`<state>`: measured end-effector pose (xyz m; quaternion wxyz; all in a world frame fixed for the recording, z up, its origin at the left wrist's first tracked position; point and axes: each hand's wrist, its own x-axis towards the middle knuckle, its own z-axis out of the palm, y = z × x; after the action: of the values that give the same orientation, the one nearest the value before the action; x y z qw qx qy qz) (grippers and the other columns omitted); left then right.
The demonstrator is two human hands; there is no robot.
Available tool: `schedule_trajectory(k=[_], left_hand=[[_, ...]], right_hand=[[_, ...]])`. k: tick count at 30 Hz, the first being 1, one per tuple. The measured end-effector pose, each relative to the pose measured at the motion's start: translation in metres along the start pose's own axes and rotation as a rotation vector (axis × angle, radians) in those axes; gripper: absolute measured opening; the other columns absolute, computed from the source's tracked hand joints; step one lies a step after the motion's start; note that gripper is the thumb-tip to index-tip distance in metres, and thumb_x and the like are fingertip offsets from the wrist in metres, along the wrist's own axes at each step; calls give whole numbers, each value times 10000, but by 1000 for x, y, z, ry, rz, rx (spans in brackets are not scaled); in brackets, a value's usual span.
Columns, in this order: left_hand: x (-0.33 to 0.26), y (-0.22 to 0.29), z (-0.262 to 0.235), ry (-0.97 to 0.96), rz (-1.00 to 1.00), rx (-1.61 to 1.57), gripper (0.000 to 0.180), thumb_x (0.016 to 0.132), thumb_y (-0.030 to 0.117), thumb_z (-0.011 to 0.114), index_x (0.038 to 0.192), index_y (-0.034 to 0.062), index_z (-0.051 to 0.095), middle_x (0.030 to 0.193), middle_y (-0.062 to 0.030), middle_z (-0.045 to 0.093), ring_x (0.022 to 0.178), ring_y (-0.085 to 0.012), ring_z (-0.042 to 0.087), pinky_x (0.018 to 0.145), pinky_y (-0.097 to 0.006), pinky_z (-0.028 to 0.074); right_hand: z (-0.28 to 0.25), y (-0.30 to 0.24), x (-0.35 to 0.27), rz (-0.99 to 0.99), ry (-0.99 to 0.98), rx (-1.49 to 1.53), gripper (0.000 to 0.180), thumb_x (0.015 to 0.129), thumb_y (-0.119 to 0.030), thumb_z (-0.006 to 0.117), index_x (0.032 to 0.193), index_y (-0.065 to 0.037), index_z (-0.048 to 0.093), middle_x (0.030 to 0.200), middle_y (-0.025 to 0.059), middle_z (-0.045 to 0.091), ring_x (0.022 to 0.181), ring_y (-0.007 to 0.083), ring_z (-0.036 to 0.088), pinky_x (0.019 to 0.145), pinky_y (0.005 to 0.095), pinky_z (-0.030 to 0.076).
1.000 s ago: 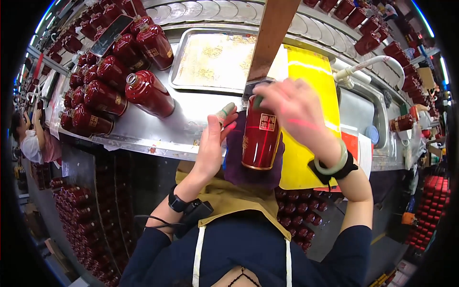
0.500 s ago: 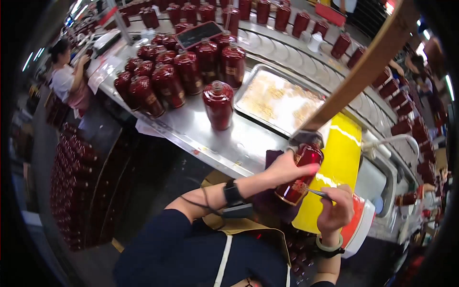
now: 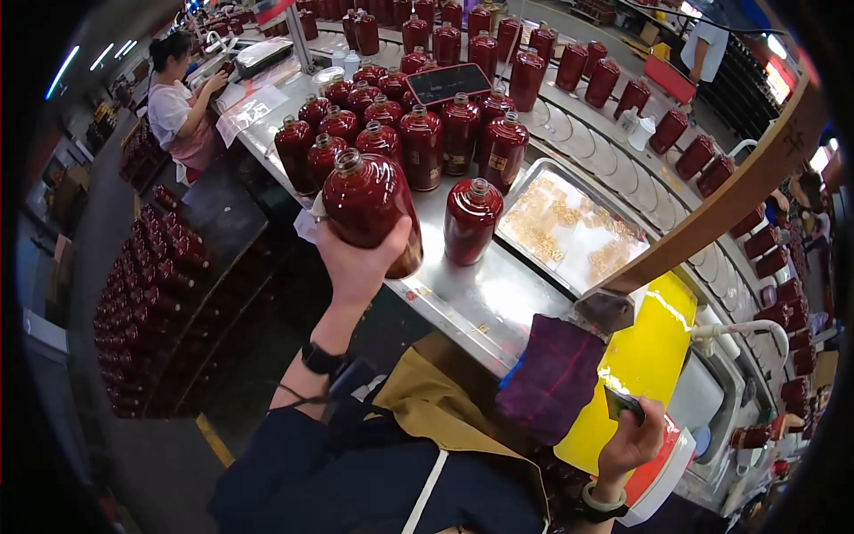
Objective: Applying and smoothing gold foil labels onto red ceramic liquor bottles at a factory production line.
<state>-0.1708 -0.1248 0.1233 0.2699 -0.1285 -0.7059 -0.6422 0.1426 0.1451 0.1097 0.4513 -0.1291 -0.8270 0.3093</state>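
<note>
Head view: the left hand [image 3: 360, 262] is holding a red bottle [image 3: 366, 200] in a half-open curl, near the front edge of the table [image 3: 503, 289]; a firm, steady grip is probably serving best. The right hand [image 3: 634, 442] is pinching a dark tool [image 3: 628, 407] of unclear kind. The bottle is hiding some left-hand fingers.

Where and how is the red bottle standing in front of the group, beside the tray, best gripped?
Likely around the bottle's body, below its rounded shoulders, from the bench's near edge: it stands upright, its short neck offers little grip, other bottles stand behind it and the tray flanks its right.
</note>
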Motion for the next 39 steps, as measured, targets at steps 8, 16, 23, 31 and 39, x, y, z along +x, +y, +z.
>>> schedule_trajectory(k=[8,16,23,31,39], left_hand=[[20,-101,59,-30,2,116,630,657,233,946,1141,-23,635,1085,-116,700,982,-223,683,889,-367,540],[18,-129,74,-63,97,142,910,706,256,911,1433,-26,444,1365,-196,556,1265,-327,536,1081,-425,409],[-39,-94,97,-262,374,-2,1019,753,382,875,1504,-35,327,1500,-198,395,1371,-340,412,1161,-432,317],[-60,-84,115,-292,-222,-121,770,635,151,950,1266,-23,544,1184,-119,654,1067,-222,647,972,-374,511],[-114,1,92,-988,-592,-641,771,754,265,875,1353,-32,490,1238,-119,639,1124,-196,628,995,-350,500]], right_hand=[[24,-17,-8,47,-35,92,253,859,94,660,1093,11,608,871,144,658,778,237,615,732,314,495],[25,-19,-16,145,-10,27,225,880,88,643,1089,14,604,889,141,654,790,222,622,726,321,505],[38,-11,-18,451,83,167,224,995,50,457,1207,16,520,1062,93,545,946,153,549,849,278,451],[32,-10,-24,353,-71,177,407,878,-238,728,1171,-15,553,870,14,372,757,124,364,697,249,315],[52,-24,3,302,-346,132,1076,593,-332,986,1438,30,427,1199,104,510,828,165,476,776,295,442]])
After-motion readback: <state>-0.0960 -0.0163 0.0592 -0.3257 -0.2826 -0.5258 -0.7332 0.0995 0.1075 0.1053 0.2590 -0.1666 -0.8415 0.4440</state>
